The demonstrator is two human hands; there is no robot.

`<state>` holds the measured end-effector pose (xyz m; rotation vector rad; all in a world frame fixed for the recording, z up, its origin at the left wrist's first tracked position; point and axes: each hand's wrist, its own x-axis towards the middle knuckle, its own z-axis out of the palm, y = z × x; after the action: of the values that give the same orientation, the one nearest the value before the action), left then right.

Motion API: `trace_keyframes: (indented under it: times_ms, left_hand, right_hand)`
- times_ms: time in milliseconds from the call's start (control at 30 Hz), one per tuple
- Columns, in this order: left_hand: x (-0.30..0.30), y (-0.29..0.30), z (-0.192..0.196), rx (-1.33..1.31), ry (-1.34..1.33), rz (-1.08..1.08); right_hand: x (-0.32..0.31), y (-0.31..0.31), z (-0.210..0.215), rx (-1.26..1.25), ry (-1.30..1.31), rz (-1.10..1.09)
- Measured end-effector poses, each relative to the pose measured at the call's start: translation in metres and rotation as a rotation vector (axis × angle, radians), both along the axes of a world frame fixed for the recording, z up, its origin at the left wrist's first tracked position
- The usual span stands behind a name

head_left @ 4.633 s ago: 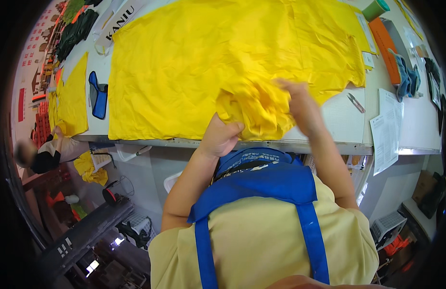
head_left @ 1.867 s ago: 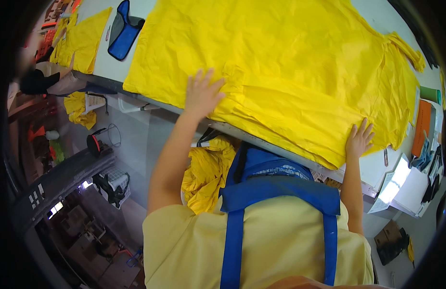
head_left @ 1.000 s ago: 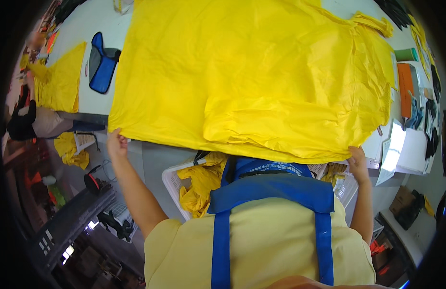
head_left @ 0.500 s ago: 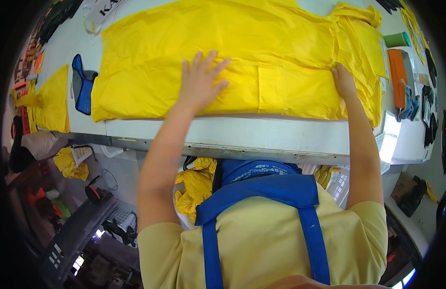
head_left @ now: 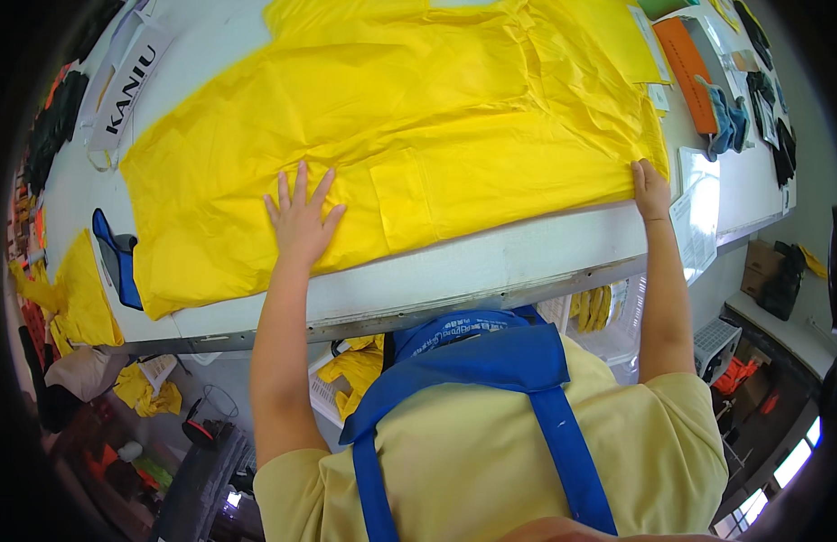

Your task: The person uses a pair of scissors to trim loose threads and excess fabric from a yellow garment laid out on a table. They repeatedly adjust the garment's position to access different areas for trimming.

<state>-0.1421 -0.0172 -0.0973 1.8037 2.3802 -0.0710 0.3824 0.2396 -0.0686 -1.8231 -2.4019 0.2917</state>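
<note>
A big yellow garment [head_left: 346,99] of thin, smooth fabric lies spread over the white table, creased in places. It has a rectangular pocket-like patch [head_left: 402,194] near its front edge. Spread flat on the fabric to the left of that patch is my left hand [head_left: 301,221], its fingers apart. My right hand [head_left: 651,191] closes on the garment's near right corner, the fingers bent over the edge of the cloth.
The white table's [head_left: 490,257] near edge runs in front of my body. At the right lie an orange box [head_left: 685,77], a blue cloth piece [head_left: 727,122] and a shiny clear sheet [head_left: 696,212]. A blue-and-black piece [head_left: 118,257] and more yellow fabric [head_left: 86,289] are at the left.
The view has turned, so the table appears tilted. My right hand has moved from the fabric's right part toward me, to its near right corner. The left hand still lies flat on the cloth.
</note>
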Motion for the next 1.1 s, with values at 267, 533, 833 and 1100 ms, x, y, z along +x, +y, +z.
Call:
trace_keyframes:
  times_ms: [267,533,833,1100]
  left_hand:
    - [0.016,-0.033,0.010,-0.058,-0.024,-0.034]
    - [0.049,0.104,0.036,0.446,-0.398,-0.207]
    - [0.181,0.303,-0.034,0.405,-0.534,-0.351]
    - [0.166,0.310,-0.033,0.179,-0.792,-0.377]
  right_hand:
    - [0.008,-0.007,0.003,-0.388,-0.334,0.226]
    - [-0.090,0.206,-0.002,-0.066,0.380,0.084]
    - [-0.197,0.362,-0.010,0.309,-0.697,0.242]
    - [-0.193,0.245,0.175,-0.999,0.461,0.112]
